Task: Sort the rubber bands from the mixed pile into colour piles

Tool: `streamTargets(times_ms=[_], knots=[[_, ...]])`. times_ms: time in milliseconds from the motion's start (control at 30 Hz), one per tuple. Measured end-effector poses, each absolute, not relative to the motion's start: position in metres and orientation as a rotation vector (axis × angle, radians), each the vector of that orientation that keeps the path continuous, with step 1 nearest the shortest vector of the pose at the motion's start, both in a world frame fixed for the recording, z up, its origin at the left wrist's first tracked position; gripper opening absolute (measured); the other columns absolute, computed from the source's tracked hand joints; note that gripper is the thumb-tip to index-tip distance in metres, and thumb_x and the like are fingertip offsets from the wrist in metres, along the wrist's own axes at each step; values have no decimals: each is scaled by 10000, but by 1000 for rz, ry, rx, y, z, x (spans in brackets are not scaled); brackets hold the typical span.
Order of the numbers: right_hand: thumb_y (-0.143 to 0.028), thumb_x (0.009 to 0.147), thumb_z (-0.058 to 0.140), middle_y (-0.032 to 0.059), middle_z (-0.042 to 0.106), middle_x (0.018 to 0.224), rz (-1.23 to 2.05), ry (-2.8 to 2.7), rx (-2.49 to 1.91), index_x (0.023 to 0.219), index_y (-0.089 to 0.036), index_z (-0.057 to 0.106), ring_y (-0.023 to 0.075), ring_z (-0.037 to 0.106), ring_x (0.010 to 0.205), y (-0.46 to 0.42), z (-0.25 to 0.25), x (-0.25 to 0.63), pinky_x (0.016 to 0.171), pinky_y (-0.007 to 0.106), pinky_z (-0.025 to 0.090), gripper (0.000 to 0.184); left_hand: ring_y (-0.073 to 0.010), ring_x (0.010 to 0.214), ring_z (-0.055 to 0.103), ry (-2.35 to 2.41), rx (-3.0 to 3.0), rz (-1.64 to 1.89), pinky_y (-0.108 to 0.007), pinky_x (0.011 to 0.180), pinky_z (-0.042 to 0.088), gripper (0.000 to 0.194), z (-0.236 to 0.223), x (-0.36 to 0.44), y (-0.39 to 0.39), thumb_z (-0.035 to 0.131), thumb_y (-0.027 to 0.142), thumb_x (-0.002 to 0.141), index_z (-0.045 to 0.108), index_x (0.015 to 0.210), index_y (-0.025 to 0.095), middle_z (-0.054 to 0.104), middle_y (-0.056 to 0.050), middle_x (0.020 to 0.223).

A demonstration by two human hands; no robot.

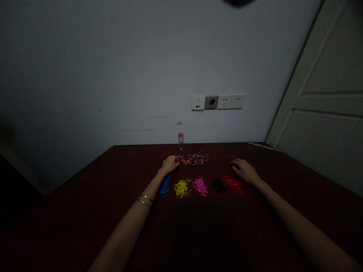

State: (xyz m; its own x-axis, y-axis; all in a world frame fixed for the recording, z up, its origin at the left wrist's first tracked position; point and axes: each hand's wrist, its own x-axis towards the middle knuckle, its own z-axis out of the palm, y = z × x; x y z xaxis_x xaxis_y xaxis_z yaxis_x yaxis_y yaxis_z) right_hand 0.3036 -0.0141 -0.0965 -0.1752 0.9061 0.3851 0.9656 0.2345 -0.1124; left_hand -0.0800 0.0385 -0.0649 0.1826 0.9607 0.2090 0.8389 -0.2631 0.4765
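Observation:
My left hand (170,163) is at the left edge of a mixed pile of coloured rubber bands (195,159), its fingers curled and pressed together. Whatever lies between those fingertips is too small to make out. My right hand (244,170) rests on the table with its fingers stretched out and nothing in them, just behind the red bands (233,184). Separate single-colour heaps lie in a row nearer me: blue bands (165,186) by my left wrist, yellow bands (182,188), pink bands (200,186) and black bands (218,184) beside the red ones.
A small clear bottle (181,142) with a pink top stands upright behind the mixed pile. The dark red table (113,170) ends at a pale wall (127,75) with sockets (230,102). At the right is a white panelled door (326,102). The light is dim.

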Motion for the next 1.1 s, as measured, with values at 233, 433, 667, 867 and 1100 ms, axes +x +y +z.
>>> streamTargets(times_ms=[233, 433, 667, 867, 1100], knots=[[-265, 841, 377, 97, 615, 1072, -215, -2156, -1728, 1001, -173, 627, 231, 545, 1004, -13, -97, 305, 885, 353, 420, 311, -192, 782, 600, 1734, 2273, 689, -238, 661, 402, 154, -67, -80, 36, 550, 207, 721, 693, 778, 205, 675, -74, 844], [-256, 837, 386, 95, 615, 1076, -207, -2143, -1728, 1004, -171, 629, 231, 546, 1010, -17, -95, 302, 890, 345, 417, 307, -200, 829, 599, 1720, 2311, 633, -245, 674, 409, 180, -67, -80, 36, 562, 259, 735, 689, 857, 221, 673, -63, 900], [-243, 830, 397, 101, 620, 1067, -207, -2128, -1711, 992, -170, 640, 231, 549, 1002, -15, -97, 303, 880, 352, 421, 301, -192, 879, 585, 1774, 2348, 607, -239, 706, 411, 193, -66, -77, 30, 525, 283, 784, 673, 879, 204, 649, -75, 950], [-248, 823, 409, 98, 623, 1051, -225, -2130, -1668, 992, -173, 641, 227, 554, 986, -13, -100, 305, 881, 355, 420, 297, -171, 890, 577, 1788, 2403, 618, -222, 696, 413, 205, -60, -74, 27, 498, 298, 803, 660, 882, 202, 637, -60, 976], [-258, 832, 398, 102, 624, 1042, -228, -2133, -1655, 991, -167, 641, 229, 555, 977, -13, -101, 306, 865, 354, 426, 304, -158, 820, 582, 1685, 2346, 764, -211, 671, 406, 177, -49, -80, 37, 551, 276, 755, 678, 829, 177, 661, -58, 892]])
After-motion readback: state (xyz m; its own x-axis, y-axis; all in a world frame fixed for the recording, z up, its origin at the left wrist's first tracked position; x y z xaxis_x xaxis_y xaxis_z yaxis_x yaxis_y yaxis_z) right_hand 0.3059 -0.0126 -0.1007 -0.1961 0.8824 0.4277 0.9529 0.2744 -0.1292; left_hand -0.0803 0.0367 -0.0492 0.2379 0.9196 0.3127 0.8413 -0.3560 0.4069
